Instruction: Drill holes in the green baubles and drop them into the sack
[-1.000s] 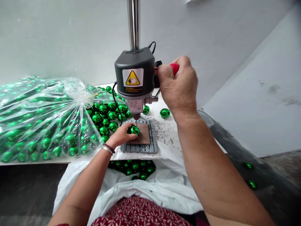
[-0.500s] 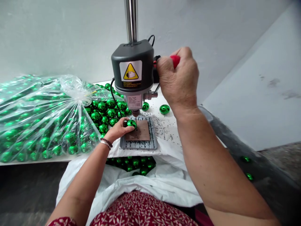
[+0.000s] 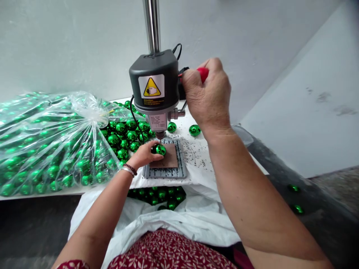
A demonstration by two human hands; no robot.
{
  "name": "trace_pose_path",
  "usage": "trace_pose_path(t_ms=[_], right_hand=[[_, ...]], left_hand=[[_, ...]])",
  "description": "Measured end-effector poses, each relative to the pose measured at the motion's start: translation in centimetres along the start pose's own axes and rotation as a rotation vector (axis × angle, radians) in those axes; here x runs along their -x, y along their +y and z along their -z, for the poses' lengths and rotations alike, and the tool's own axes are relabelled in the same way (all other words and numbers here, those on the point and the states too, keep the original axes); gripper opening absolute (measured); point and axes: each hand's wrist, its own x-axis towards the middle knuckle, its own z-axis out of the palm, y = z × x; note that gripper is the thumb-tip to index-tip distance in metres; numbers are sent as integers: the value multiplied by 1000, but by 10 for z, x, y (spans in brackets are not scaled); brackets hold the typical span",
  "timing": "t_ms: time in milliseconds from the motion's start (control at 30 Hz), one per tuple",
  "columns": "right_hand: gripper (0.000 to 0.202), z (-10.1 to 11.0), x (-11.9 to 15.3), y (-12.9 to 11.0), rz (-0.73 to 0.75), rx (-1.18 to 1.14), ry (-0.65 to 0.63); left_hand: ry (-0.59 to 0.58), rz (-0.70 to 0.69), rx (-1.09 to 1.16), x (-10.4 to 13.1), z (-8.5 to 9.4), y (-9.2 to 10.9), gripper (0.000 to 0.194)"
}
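Note:
A dark drill press [image 3: 154,80] with a yellow warning label stands on the white table. My right hand [image 3: 209,91] is wrapped round its red-ended handle [image 3: 202,74] at the right side. Below, my left hand [image 3: 147,153] pinches a shiny green ball [image 3: 160,150] between thumb and fingers. The ball is directly under the drill bit [image 3: 160,141], whose tip appears at its top. Under the ball lies a brown board [image 3: 169,161] on the grey machine base [image 3: 180,172].
A clear plastic bag [image 3: 56,149] full of green balls covers the table's left. Loose balls [image 3: 121,128] lie behind my left hand, and two sit right of the drill. Dark specks are scattered over the table [image 3: 192,116]. A white sack [image 3: 196,224] holding balls hangs in front.
My left hand has brought the green ball slightly to the right, under the bit. My right hand keeps its hold on the handle. The view has shifted a little.

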Motion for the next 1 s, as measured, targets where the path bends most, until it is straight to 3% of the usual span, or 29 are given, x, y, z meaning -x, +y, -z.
trace_pose_path(t_ms=[133, 367, 567, 700, 1000], right_hand=[[26, -1, 1, 2, 10, -30, 1], [23, -2, 0, 3, 14, -18, 5], [20, 1, 12, 14, 163, -43, 69], [19, 2, 24, 24, 177, -34, 125], [14, 4, 52, 33, 243, -54, 191]], left_hand=[[64, -32, -37, 0, -9, 5, 62], [20, -21, 273, -1, -18, -5, 56], [-3, 1, 199, 1, -20, -7, 66], [17, 22, 185, 3, -20, -6, 72], [40, 4, 201, 5, -23, -6, 65]])
